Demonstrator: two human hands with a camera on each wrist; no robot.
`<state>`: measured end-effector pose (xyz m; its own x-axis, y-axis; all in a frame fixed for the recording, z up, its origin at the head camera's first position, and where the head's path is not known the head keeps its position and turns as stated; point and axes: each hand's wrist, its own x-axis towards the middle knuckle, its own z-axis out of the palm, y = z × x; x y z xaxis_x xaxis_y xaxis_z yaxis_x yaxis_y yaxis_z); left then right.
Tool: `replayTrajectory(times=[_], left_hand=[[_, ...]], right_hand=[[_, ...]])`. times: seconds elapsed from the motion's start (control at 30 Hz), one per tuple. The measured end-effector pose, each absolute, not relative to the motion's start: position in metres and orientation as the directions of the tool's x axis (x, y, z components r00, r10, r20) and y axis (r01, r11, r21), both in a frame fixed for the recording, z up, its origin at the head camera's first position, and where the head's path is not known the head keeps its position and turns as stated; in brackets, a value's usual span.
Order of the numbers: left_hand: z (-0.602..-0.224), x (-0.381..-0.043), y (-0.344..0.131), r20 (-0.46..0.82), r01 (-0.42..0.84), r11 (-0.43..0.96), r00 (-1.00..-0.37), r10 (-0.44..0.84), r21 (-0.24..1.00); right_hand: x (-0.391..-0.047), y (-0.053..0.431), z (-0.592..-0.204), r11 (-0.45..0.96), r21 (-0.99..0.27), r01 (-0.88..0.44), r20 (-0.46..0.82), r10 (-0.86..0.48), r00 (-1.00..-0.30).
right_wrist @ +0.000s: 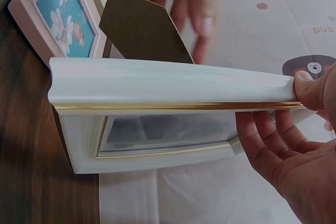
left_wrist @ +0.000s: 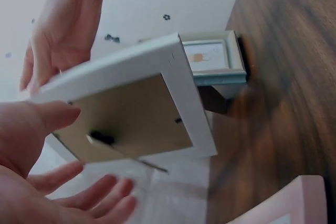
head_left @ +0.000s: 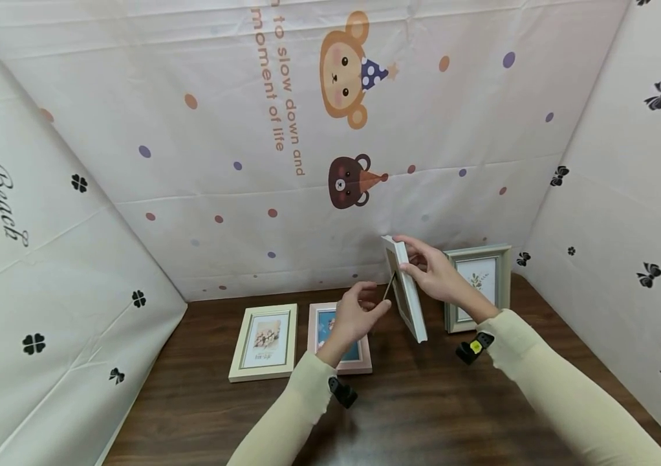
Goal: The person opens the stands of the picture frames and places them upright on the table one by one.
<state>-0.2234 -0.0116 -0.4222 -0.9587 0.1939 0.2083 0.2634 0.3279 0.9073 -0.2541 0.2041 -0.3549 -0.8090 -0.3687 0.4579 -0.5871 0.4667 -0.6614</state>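
Observation:
My right hand grips a white picture frame by its upper edge, thumb on one side and fingers on the other. The frame is held tilted, its brown backing turned toward my left hand. A flat brown easel leg stands out from that backing. Close to the leg is my left hand, with fingers spread and apart in the left wrist view; whether a fingertip touches the leg I cannot tell. Below the left hand lies a pink picture frame with a blue flower picture, partly covered by the hand.
A cream picture frame lies at the left on the dark wooden table. At the right, a grey-green picture frame leans upright near the back. Printed white cloth covers the walls around the table.

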Motion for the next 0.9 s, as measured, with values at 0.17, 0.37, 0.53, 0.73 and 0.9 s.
replayTrajectory(times=[0.17, 0.37, 0.53, 0.73, 0.9], left_hand=[[-0.411, -0.214, -0.002, 0.406, 0.433, 0.311, -0.901, 0.152, 0.846], [-0.402, -0.202, 0.011, 0.415, 0.442, 0.271, -0.897, 0.152, 0.855], [-0.405, -0.197, 0.024, 0.297, 0.337, 0.339, -0.941, 0.165, 0.879], [-0.412, -0.195, 0.035, 0.225, 0.25, 0.368, -0.968, 0.11, 0.896], [-0.415, -0.197, 0.04, 0.238, 0.249, 0.379, -0.968, 0.076, 0.891]], right_hand=[[-0.256, 0.202, -0.357, 0.479, -0.651, -0.588, 0.466, -0.36, -0.809], [-0.257, 0.199, -0.36, 0.448, -0.656, -0.607, 0.489, -0.361, -0.794], [-0.253, 0.196, -0.358, 0.465, -0.649, -0.602, 0.483, -0.36, -0.799], [-0.247, 0.192, -0.361, 0.465, -0.65, -0.601, 0.479, -0.364, -0.799], [-0.243, 0.19, -0.362, 0.486, -0.647, -0.588, 0.474, -0.348, -0.809]])
